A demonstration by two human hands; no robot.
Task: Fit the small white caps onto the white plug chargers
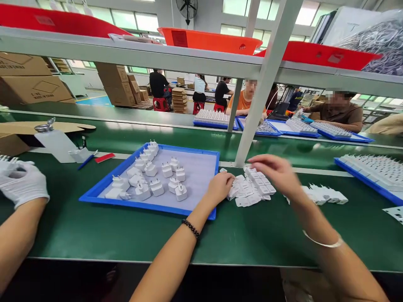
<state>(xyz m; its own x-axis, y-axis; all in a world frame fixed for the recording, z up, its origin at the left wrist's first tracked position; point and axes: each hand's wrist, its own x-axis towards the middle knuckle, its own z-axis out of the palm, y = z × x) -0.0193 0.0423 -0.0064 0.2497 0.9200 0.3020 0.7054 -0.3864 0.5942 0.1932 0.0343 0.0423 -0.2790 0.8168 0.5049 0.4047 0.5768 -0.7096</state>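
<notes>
My left hand (221, 187), with a dark beaded bracelet at the wrist, is at the left edge of a pile of flat white plastic pieces (252, 188). Its fingers are drawn together in a pinch; what they hold, if anything, is hidden. Over the right side of the pile is my right hand (277, 174), slightly blurred, fingers stretched to the left and nothing visible in them. To the left, a blue-rimmed tray (147, 205) carries several white plug adapters (156, 187) with their pins showing. A row of white plug housings (325, 195) lies right of my right wrist.
At the left edge, another person's gloved hand (23, 182) holds a white part. Near it are a white pump bottle (56, 144), a blue pen (86, 162) and a red strip (105, 158). A metal post (252, 121) rises behind the pile. A full tray (374, 180) stands right.
</notes>
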